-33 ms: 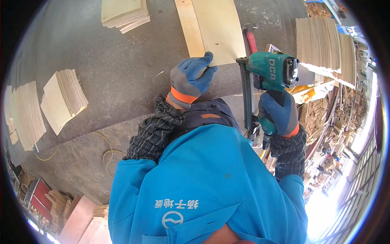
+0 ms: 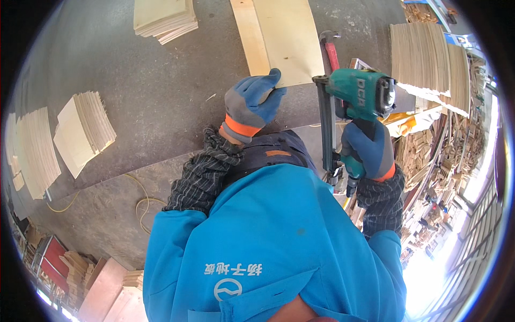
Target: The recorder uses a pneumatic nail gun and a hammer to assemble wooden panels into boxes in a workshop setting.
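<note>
A thin pale wood panel (image 2: 287, 40) lies on the dark worktop, with a narrower wood strip (image 2: 250, 40) along its left side. My left hand (image 2: 253, 104), in a blue and grey glove with an orange cuff, grips the near edge of the panel between thumb and fingers. In my right hand (image 2: 370, 147), gloved alike, is the handle of a green pneumatic nail gun (image 2: 354, 88). Its nose is at the panel's near right corner, and its long dark magazine points back toward me. Whether the nose touches the wood I cannot tell.
A red-handled hammer (image 2: 332, 53) lies right of the panel, behind the nail gun. Stacks of thin boards stand at far left (image 2: 163, 16), at left (image 2: 86, 129) and at right (image 2: 421, 56). A yellow hose (image 2: 140, 206) curls below the worktop (image 2: 161, 96) edge. Wood scraps (image 2: 418, 145) pile up at right.
The nail gun's body has shifted very slightly to the right and looks a little blurred. My hands and the panel stay in place.
</note>
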Demonstrator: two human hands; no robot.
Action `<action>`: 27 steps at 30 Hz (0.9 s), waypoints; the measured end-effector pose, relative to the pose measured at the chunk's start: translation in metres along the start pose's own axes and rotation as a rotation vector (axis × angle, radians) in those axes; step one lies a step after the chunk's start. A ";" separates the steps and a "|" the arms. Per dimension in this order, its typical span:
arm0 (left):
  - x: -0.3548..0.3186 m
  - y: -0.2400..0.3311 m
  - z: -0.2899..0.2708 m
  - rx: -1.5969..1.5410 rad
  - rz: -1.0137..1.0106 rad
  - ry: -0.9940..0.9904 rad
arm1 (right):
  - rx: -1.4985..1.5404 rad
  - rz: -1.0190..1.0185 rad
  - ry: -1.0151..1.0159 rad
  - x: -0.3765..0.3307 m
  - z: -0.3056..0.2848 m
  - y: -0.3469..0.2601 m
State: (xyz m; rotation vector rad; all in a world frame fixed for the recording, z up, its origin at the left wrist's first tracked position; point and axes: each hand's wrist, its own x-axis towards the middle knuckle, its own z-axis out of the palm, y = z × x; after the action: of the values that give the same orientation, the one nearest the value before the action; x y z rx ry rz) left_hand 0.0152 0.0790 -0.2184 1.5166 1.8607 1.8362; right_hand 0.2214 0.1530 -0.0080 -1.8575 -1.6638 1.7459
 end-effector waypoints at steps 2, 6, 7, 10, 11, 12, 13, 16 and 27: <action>-0.003 -0.006 0.001 0.010 0.024 -0.007 | -0.002 -0.053 0.018 -0.002 -0.005 0.003; -0.003 -0.002 -0.002 0.015 0.013 -0.020 | -0.001 -0.092 0.063 -0.001 -0.025 0.023; -0.001 0.001 -0.005 0.042 -0.012 -0.058 | 0.012 -0.096 0.118 0.002 -0.026 0.027; -0.001 0.010 -0.017 0.038 -0.090 -0.111 | -0.189 -0.189 0.258 0.030 -0.040 0.081; 0.000 0.013 -0.018 0.009 -0.157 -0.122 | -0.369 -0.266 0.350 0.040 -0.035 0.098; 0.007 0.016 -0.018 0.007 -0.146 -0.128 | -0.550 -0.340 0.438 0.054 -0.028 0.120; 0.016 0.021 -0.015 -0.066 -0.275 -0.081 | -0.588 -0.361 0.407 0.090 -0.034 0.178; 0.036 0.009 -0.002 -0.163 -0.506 0.004 | -0.748 -0.313 0.318 0.143 -0.015 0.200; 0.083 -0.039 0.018 -0.447 -0.795 -0.039 | -0.810 -0.594 0.472 0.180 -0.033 0.186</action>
State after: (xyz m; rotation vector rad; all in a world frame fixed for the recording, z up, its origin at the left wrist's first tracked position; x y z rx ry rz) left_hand -0.0346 0.1581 -0.2101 0.5361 1.5435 1.6263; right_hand 0.3142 0.2268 -0.2407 -1.5194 -2.5119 0.3766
